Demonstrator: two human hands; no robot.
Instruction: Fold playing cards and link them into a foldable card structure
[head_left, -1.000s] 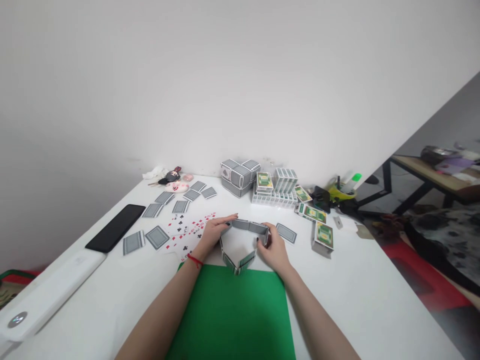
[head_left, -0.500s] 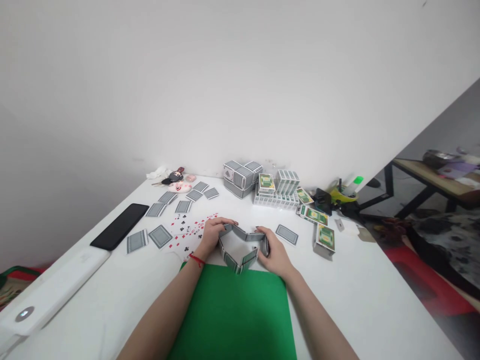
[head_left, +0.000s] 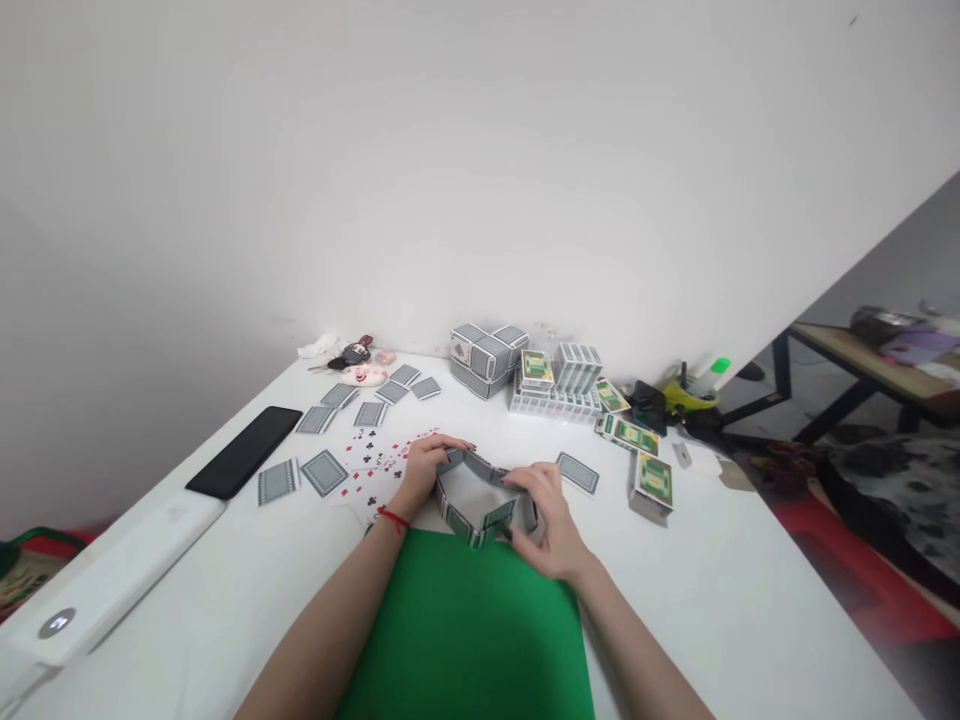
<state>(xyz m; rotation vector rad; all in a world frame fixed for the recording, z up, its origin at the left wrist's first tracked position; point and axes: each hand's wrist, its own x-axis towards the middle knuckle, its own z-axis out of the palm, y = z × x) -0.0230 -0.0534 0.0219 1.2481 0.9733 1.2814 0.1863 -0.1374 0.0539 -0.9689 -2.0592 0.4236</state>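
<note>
White worktop [head_left: 739, 590] beneath, we grip a folded playing-card frame [head_left: 458, 522] between our left fingers [head_left: 450, 442] and right fingers [head_left: 531, 474]; it looks light, springy and easily creased, so we should pinch its corners gently.

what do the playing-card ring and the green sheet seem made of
Playing-card ring: probably thin printed card, finish unclear; bordered panels meet at corners. Green sheet: matte, perhaps paper or plastic; its surface shows no sharp reflections.
</note>
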